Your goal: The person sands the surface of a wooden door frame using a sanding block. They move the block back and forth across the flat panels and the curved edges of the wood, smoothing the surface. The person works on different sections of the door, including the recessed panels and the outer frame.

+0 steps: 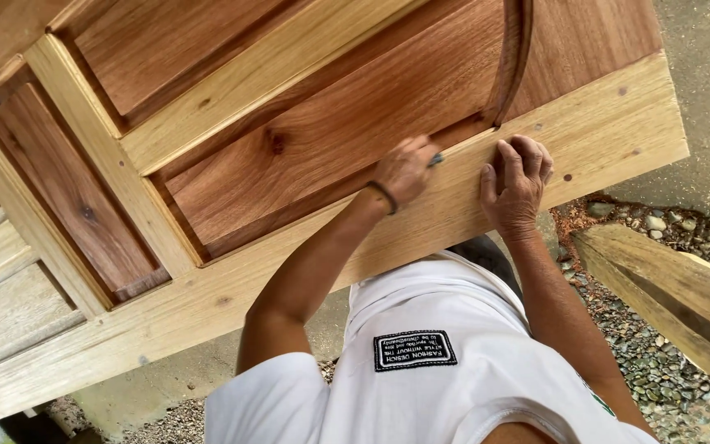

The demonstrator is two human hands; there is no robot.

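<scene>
Left hand (405,169) pinched shut on a small dark-tipped tool (436,159) — prob. a pencil or marker, too little shows to say — tip right at the seam where the reddish inset panel (330,136) meets the pale bottom rail (585,123) of the wooden door (207,99). Right hand (517,182) holds nothing, fingers curled, pressed flat on the rail just beside the tool. Looks like marking or touching up along that seam; next stroke wants a steady tip following the edge w/ the right hand bracing.

Soft even daylight, no glare; faint shadows; sharp centre, slight wide-angle stretch toward edges.
</scene>
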